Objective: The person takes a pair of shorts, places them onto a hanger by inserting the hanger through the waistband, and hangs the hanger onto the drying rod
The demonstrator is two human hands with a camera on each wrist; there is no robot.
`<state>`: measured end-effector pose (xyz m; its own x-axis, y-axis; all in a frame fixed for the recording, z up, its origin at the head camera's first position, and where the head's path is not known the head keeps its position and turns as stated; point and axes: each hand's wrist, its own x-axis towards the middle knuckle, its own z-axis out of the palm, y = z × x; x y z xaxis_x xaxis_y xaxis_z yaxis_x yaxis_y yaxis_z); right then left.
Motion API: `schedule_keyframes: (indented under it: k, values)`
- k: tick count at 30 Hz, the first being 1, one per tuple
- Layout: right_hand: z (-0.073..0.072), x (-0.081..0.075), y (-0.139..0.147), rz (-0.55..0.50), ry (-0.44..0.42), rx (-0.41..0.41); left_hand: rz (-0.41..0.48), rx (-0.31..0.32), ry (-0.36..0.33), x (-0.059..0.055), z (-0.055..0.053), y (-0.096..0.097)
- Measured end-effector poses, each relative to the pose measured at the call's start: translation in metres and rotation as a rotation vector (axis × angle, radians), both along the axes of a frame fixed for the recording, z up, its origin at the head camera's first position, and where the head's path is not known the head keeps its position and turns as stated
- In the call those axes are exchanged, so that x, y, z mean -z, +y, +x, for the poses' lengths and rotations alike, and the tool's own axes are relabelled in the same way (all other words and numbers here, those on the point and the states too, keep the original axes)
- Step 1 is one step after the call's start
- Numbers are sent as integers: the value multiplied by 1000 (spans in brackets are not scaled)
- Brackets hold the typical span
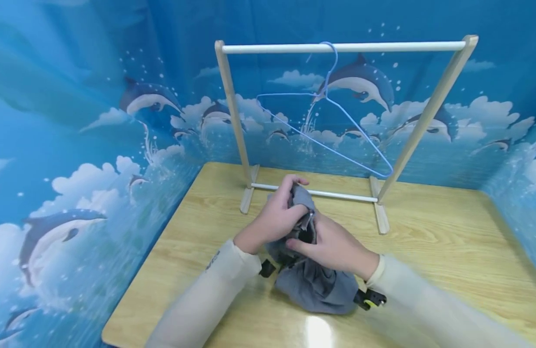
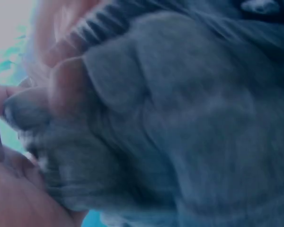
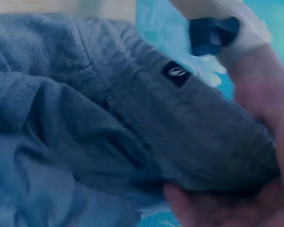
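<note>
A grey cloth garment [image 1: 317, 287] hangs bunched between both hands, its lower folds close over the wooden table; its exact kind is hidden by the folds. My left hand [image 1: 274, 217] grips the upper part, thumb and fingers curled round the cloth. On the other side, my right hand [image 1: 339, 246] holds the edge of a dark opening, its thumb on the near side. In the right wrist view a small black label [image 3: 176, 72] with a white mark shows on the grey cloth. Ribbed gathers [image 2: 99, 26] of the garment appear blurred in the left wrist view.
Behind the hands stands a rack with wooden posts [image 1: 415, 130] and a white top bar [image 1: 276, 49]. A blue wire hanger [image 1: 333, 150] hangs from that bar. The wooden table [image 1: 459, 241] lies beneath, with a dolphin-print backdrop [image 1: 94, 159] around it.
</note>
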<state>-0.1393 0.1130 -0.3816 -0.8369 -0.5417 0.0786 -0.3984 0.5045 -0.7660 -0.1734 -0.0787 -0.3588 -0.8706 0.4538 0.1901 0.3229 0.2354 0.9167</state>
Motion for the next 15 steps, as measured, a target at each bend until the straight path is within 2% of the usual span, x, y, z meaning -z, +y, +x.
schedule_keyframes:
  k: [3,5,7,9,11,13,15]
  values:
    - [5,-1,2,62,85,-39,0,24,66,-6,9,3]
    - [6,-4,13,129,147,-42,-46,-17,148,-9,11,-2]
    - [6,-11,29,221,173,-27,-97,-90,217,-13,11,-13]
    - [5,-17,47,306,170,12,-126,-167,266,-18,9,-26]
    - [5,-23,64,387,128,54,-147,-231,291,-24,6,-41]
    - [4,-28,82,462,89,88,-188,-257,286,-31,4,-58]
    - [2,-36,98,498,70,128,-298,-236,257,-38,4,-71]
